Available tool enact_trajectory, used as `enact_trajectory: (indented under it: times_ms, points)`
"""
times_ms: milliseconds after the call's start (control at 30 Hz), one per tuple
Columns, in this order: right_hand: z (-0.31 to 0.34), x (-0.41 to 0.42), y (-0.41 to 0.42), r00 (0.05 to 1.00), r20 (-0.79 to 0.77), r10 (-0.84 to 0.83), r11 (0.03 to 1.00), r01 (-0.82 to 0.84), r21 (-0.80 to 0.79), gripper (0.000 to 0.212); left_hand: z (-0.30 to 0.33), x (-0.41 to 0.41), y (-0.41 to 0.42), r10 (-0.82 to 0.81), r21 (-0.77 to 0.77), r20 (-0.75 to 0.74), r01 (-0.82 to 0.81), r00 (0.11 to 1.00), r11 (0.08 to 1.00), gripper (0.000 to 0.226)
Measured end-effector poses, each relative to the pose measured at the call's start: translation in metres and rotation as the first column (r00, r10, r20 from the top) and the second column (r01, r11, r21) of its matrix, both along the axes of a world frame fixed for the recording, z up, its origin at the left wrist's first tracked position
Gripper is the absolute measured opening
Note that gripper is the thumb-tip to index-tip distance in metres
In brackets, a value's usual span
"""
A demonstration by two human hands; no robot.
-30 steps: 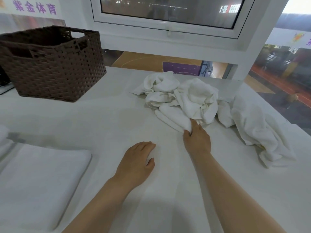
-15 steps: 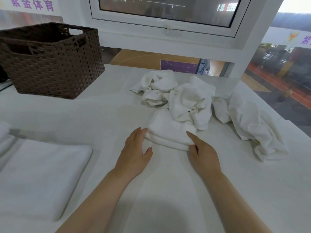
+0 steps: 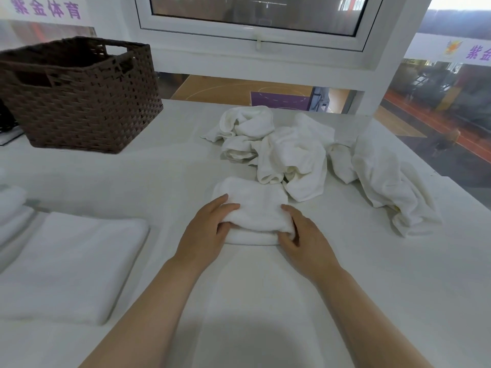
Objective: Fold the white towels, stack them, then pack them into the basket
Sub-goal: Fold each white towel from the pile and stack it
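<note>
Table (image 3: 332, 301): white covered surface filling most of the frame, lower edge to the window sill; bears everything listed below
Basket (image 3: 87, 107): dark brown woven, upper left of the frame; upright on the table, open top, handle cut-outs in the walls; interior in shadow, contents cannot be told; well apart from both hands
Folded towel (image 3: 69, 261): flat white rectangle at lower left; a further white folded edge (image 3: 13, 208) just beside it at the far left border, partly cut off by the frame
Crumpled towels (image 3: 289, 152): loose white heap at centre, upper half of the frame; a separate rumpled towel (image 3: 393, 181) trails to the right of the heap, toward the table's right edge
Small towel (image 3: 252, 208): white, bunched, at frame centre just below the heap; far edge touching or nearly touching the heap, cannot tell which; near edge doubled into two layers
Left hand (image 3: 210, 229): grips the small towel's left end; fingers curled over the top layer, thumb tucked against the fold; forearm enters from the bottom edge
Right hand (image 3: 303, 235): grips the small towel's right end; fingers bent into the cloth, fingertips partly buried; forearm enters from lower right
Window (image 3: 252, 19): white frame, top centre; a sports court visible beyond the glass below it
</note>
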State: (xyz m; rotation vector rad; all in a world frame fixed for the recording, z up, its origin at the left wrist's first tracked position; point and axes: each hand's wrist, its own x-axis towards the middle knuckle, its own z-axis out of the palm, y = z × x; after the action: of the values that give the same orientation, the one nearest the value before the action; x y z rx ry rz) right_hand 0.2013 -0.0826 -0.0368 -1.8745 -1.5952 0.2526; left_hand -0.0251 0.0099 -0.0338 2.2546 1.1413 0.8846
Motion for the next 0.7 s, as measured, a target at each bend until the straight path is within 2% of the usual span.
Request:
enact_trajectory:
  times_ms: [100,233,433,533,600,700]
  points:
    - [-0.004,-0.009,0.003,0.999,-0.035,-0.042,0.999,0.042,0.014,0.066,-0.002,-0.003,-0.004,-0.016,0.047,-0.004,0.016,1.0,0.999,0.041]
    - [-0.003,-0.018,0.004,0.998,-0.014,-0.067,0.998,0.067,-0.012,0.061,-0.007,-0.007,-0.012,-0.019,0.097,-0.038,0.023,0.999,0.995,0.042]
    - [-0.002,-0.022,0.004,0.98,0.171,-0.106,0.994,0.111,-0.017,0.059,-0.007,-0.014,-0.031,-0.035,0.187,-0.145,0.063,0.989,0.98,0.04]
    - [-0.004,-0.022,0.003,0.969,0.214,-0.125,0.991,0.133,-0.026,0.061,-0.006,-0.019,-0.037,-0.098,0.1,-0.232,0.124,0.968,0.987,0.054]
    - [-0.003,-0.021,0.003,0.975,0.194,-0.108,0.993,0.117,-0.033,0.061,-0.006,-0.02,-0.039,-0.104,0.074,-0.241,0.126,0.965,0.989,0.065]
    - [0.002,-0.022,-0.004,0.997,0.073,-0.024,0.999,0.027,-0.036,0.059,-0.005,-0.018,-0.043,-0.055,0.109,-0.205,0.079,0.977,0.991,0.066]
